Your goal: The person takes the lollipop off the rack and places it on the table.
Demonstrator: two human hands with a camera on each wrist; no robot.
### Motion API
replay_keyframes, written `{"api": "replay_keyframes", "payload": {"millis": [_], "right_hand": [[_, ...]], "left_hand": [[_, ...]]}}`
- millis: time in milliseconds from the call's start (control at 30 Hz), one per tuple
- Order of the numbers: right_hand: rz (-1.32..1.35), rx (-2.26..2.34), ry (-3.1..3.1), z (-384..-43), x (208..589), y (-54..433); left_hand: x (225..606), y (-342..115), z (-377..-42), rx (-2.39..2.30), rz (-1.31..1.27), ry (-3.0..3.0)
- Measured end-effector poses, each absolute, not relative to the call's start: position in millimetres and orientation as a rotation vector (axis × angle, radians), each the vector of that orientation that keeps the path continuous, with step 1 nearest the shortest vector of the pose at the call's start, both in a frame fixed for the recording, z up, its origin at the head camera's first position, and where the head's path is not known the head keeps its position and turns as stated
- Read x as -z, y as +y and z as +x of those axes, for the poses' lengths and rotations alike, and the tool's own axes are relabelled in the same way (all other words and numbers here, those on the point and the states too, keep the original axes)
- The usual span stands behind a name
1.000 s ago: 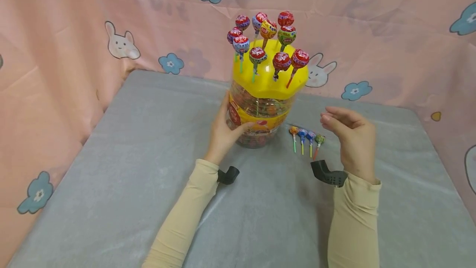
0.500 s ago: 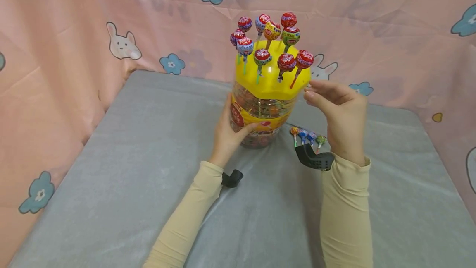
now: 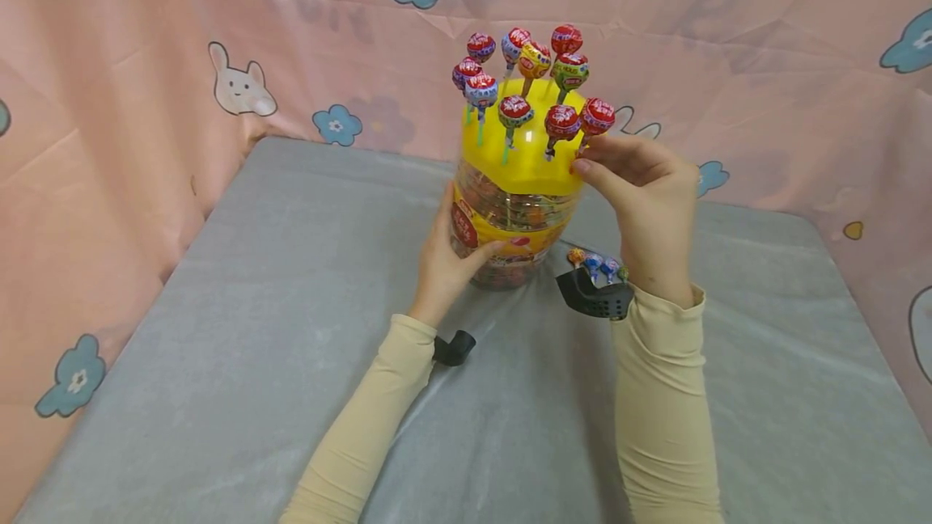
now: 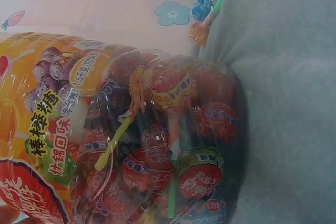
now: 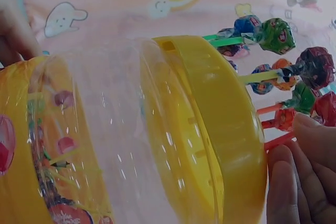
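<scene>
Jar [image 3: 542, 241]: stood on the grey cloth [image 3: 255, 362] between the two hands, the left side of its body against the left hand [image 3: 442, 272] and its top just beside the right hand [image 3: 658, 204].
Left-hand hold: curled around the jar at the yellow label, with the thumb lying across the front and the other fingers going round the left side.
Right-hand hold: a pinch, thumb and fingers closed on the red stick [image 5: 280, 141] of a red-wrapped lollipop [image 3: 598, 116].
Pinched lollipop: at the right front edge of the yellow lid [image 3: 527, 172], its wrapped head above the fingertips and its stick close against the lid.
Lid lollipops: nine others showed, their heads standing above the lid, to the left of the right hand and higher than the left; the nearest red one [image 3: 562, 121] was just beside the pinched one.
Jar contents: wrapped lollipops [image 4: 199, 179], seen through the clear wall near the base, below the label.
Loose lollipops [image 3: 593, 263]: an orange, two blue and a green, in a row on the cloth right of the jar, below the right hand and partly hidden by the black wrist mount [image 3: 593, 295].
</scene>
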State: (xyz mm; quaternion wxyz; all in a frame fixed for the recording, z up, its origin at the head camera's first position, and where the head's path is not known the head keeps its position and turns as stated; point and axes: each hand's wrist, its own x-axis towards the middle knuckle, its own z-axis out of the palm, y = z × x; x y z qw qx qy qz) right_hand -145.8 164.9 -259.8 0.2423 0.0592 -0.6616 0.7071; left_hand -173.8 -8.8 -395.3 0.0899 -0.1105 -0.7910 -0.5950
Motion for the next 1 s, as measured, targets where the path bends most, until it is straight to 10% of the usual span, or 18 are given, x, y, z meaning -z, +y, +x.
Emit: {"api": "replay_keyframes", "payload": {"millis": [1000], "right_hand": [[0.153, -1.804, -1.807, -148.4, 255.3, 159.6]], "left_hand": [[393.4, -9.8, -174.3, 1.788, -0.323, -2.358]]}}
